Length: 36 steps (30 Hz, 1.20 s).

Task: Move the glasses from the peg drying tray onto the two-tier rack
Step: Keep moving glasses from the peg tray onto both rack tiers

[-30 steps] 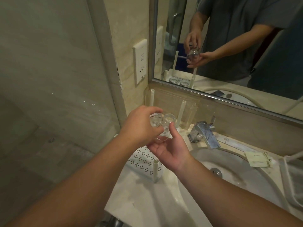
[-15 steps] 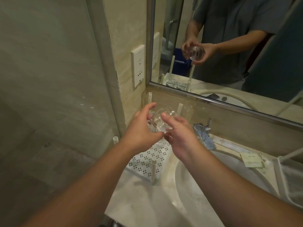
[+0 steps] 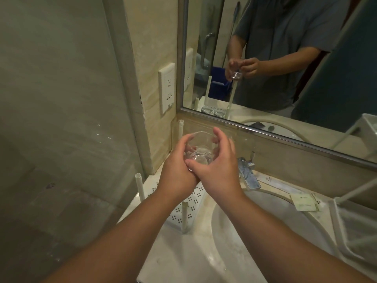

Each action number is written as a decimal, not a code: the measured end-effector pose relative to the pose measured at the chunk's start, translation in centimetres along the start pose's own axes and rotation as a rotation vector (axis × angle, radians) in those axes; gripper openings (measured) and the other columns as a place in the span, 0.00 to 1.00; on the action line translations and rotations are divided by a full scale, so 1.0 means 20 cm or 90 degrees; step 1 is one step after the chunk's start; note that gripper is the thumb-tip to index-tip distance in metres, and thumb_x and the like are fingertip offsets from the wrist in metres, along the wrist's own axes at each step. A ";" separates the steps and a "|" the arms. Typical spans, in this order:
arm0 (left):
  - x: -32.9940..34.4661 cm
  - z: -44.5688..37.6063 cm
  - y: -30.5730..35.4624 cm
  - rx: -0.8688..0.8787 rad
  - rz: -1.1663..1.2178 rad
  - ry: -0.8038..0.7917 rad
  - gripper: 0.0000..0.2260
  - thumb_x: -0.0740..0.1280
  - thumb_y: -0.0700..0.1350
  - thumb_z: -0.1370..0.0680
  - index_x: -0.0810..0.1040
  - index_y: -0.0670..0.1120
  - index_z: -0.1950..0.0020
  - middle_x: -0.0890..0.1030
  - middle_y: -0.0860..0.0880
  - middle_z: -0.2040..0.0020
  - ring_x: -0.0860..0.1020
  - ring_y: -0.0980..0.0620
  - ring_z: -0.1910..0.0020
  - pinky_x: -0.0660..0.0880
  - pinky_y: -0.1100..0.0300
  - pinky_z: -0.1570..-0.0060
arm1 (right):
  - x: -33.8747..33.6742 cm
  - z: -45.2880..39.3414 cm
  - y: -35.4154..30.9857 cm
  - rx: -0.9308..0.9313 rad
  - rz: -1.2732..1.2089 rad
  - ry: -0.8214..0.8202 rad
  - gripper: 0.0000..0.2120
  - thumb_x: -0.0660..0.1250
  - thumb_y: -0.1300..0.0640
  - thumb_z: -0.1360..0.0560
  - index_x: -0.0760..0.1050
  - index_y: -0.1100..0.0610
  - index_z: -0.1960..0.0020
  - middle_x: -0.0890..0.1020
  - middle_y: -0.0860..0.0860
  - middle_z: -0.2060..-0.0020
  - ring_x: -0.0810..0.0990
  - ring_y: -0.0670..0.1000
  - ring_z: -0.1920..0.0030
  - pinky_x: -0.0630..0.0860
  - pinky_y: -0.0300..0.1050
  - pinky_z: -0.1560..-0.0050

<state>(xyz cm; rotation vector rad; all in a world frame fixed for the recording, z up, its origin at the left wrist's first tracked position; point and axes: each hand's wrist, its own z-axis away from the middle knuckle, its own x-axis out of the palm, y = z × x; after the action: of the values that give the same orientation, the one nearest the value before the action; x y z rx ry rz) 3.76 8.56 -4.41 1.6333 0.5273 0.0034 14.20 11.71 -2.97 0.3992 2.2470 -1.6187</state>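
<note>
Head view — clear round glass (image 3: pixel 199 149)

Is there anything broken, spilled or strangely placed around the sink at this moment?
Nothing stands out. Both hands, left hand and right hand, hold one clear glass above the peg tray. The glass looks whole, and no spill shows on the counter. Small packets lie by the sink.
</note>
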 end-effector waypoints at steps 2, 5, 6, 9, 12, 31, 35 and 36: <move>0.02 0.01 0.03 0.009 0.007 0.006 0.29 0.66 0.49 0.33 0.64 0.79 0.43 0.76 0.72 0.48 0.78 0.68 0.50 0.75 0.71 0.56 | -0.02 0.00 0.01 0.010 -0.003 -0.010 0.49 0.80 0.48 0.40 0.59 0.45 0.25 0.67 0.42 0.37 0.68 0.42 0.34 0.71 0.46 0.34; 0.04 0.03 0.06 0.024 0.023 0.001 0.26 0.66 0.54 0.34 0.65 0.77 0.42 0.75 0.75 0.48 0.78 0.69 0.51 0.75 0.71 0.55 | -0.04 0.00 0.02 0.034 0.000 -0.024 0.51 0.80 0.47 0.39 0.56 0.46 0.24 0.69 0.43 0.35 0.69 0.42 0.35 0.71 0.47 0.34; 0.05 0.04 0.07 0.028 0.023 -0.001 0.26 0.66 0.55 0.35 0.65 0.77 0.41 0.75 0.75 0.47 0.78 0.68 0.51 0.75 0.70 0.54 | -0.06 0.00 0.03 0.042 0.001 -0.029 0.51 0.80 0.47 0.39 0.55 0.46 0.24 0.70 0.43 0.35 0.70 0.42 0.36 0.71 0.47 0.35; 0.10 0.04 0.08 0.023 0.015 -0.009 0.28 0.67 0.53 0.34 0.65 0.73 0.38 0.75 0.73 0.48 0.79 0.67 0.51 0.78 0.63 0.51 | -0.10 0.00 0.05 0.061 -0.002 -0.041 0.49 0.80 0.47 0.38 0.56 0.46 0.24 0.72 0.41 0.37 0.72 0.41 0.39 0.72 0.47 0.36; 0.15 0.06 0.08 0.018 -0.001 -0.024 0.29 0.68 0.49 0.34 0.66 0.70 0.36 0.77 0.66 0.49 0.79 0.66 0.52 0.79 0.60 0.51 | -0.16 0.01 0.07 0.072 0.010 -0.035 0.47 0.80 0.47 0.39 0.59 0.46 0.26 0.73 0.42 0.37 0.73 0.42 0.40 0.73 0.46 0.37; 0.92 0.24 0.44 0.091 -0.002 -0.195 0.36 0.70 0.49 0.33 0.63 0.61 0.27 0.77 0.64 0.48 0.78 0.64 0.48 0.77 0.62 0.49 | -1.02 0.16 0.33 0.128 0.061 0.149 0.43 0.80 0.48 0.40 0.65 0.46 0.30 0.75 0.42 0.40 0.75 0.42 0.43 0.73 0.37 0.44; 1.14 0.31 0.54 0.120 -0.014 -0.223 0.38 0.70 0.50 0.34 0.61 0.61 0.25 0.74 0.60 0.40 0.76 0.63 0.43 0.75 0.67 0.47 | -1.25 0.20 0.40 0.134 0.072 0.188 0.43 0.81 0.48 0.40 0.65 0.46 0.30 0.75 0.42 0.41 0.75 0.41 0.44 0.73 0.38 0.44; 1.19 0.32 0.56 0.127 -0.024 -0.227 0.39 0.69 0.51 0.34 0.60 0.62 0.25 0.72 0.59 0.40 0.73 0.66 0.43 0.73 0.73 0.51 | -1.31 0.21 0.42 0.135 0.073 0.201 0.43 0.81 0.48 0.40 0.65 0.46 0.30 0.75 0.42 0.41 0.75 0.41 0.45 0.73 0.38 0.44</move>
<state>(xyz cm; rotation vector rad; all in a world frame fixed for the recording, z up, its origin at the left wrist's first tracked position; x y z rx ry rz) 30.66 10.14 -1.91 1.7683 0.2896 -0.3730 41.86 9.56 -0.09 0.8781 2.2210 -1.8463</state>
